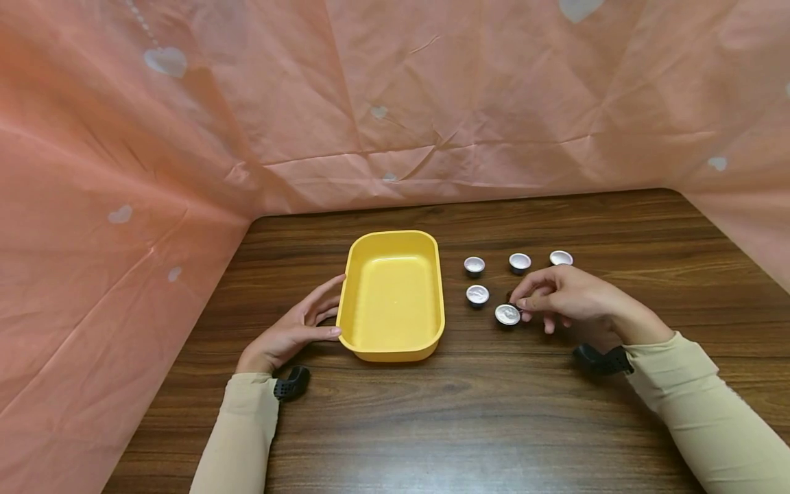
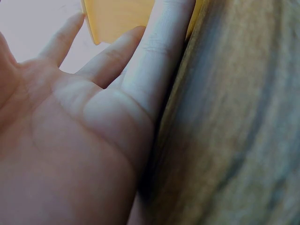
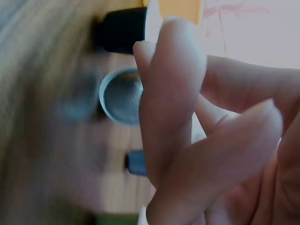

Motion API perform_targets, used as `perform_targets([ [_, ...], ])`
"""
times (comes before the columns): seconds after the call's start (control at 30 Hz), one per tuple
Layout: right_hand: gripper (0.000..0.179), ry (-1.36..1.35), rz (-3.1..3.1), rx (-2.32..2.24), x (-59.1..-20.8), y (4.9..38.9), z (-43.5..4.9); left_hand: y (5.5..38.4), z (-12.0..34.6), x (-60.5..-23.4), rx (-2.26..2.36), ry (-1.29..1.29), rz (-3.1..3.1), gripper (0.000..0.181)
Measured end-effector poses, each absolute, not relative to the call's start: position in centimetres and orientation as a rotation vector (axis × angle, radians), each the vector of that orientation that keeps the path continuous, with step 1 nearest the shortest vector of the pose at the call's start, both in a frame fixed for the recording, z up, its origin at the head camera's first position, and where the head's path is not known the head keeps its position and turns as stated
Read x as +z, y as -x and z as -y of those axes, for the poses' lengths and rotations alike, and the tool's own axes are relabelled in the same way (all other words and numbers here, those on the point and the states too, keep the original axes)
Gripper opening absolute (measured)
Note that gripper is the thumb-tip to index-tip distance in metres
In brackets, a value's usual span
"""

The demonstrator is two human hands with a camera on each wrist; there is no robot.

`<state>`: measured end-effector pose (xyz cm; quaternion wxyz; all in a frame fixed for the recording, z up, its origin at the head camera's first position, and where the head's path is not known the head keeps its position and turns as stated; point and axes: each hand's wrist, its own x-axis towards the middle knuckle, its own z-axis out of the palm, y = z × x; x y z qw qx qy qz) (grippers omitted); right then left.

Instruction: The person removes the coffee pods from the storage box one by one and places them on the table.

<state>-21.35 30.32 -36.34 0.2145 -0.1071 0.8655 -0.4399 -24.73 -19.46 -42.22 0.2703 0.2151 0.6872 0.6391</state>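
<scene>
The left hand (image 1: 296, 329) steadies a yellow plastic tub (image 1: 395, 353), its spread thumb and fingers against the tub's left outer wall. To the tub's right, the right hand (image 1: 570, 298) pinches a dark brown coffee capsule (image 1: 509, 296) with thumb and fingertips, mostly hiding it. In the right wrist view this capsule (image 3: 121, 96) is tipped, its round face toward the camera. Directly in front of those fingertips stands a silver-lidded capsule (image 1: 507, 314), and another capsule (image 1: 477, 295) is slightly left of it.
Three more capsules stand lid-up in a back row: a left one (image 1: 474, 265), a middle one (image 1: 520, 262) and a right one (image 1: 561, 258) just behind the right hand. Pink cloth (image 1: 395, 103) with hearts walls off the wooden table (image 1: 395, 425) at the back and sides.
</scene>
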Motion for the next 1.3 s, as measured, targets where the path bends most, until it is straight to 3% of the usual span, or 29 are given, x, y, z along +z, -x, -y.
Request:
perform_targets([
  [0.47,0.041,0.207,-2.633,-1.086,-36.5,21.6,-30.6,24.7,19.5,-42.2,1.715,-0.578,-1.848,0.097],
  [1.07,0.031,0.349,-2.765,-1.064,-36.7,21.7,-28.7,24.7,19.5,-42.1,1.721,-0.574,-1.836,0.098],
  [1.3,0.018,0.408,-2.799,-1.010,-37.4,21.7,-28.7,24.7,19.5,-42.1,1.722,-0.578,-1.836,0.098],
])
